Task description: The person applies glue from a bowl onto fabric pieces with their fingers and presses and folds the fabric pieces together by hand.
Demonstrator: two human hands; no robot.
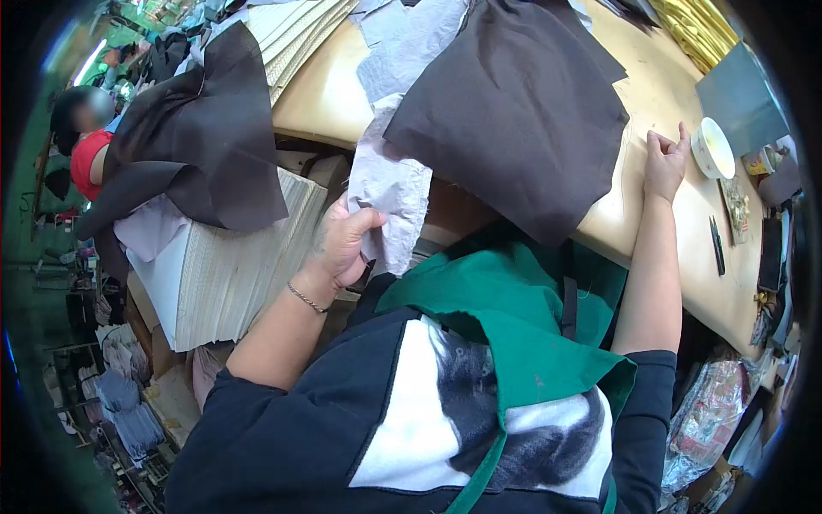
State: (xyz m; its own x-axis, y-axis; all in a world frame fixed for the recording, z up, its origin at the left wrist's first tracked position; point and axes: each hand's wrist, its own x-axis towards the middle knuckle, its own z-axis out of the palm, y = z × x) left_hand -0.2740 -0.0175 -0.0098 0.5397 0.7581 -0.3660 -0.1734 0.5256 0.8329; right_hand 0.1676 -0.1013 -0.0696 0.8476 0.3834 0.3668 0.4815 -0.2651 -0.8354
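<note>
A pale lilac-grey cloth piece hangs over the table's near edge, pinched between the thumb and fingers of my left hand. Beside it, a large dark brown cloth lies across the table and droops over the edge toward my green apron. Over on the right, my right hand rests at the tabletop, one finger stretched out and the others partly curled, with nothing visible in it. Just past its fingertips stands a white bowl with something yellowish inside.
Another dark brown cloth drapes over a thick stack of pale sheets at left. Black snips lie on the table at right. Folded yellow cloth is at the far right. A person in red is at far left.
</note>
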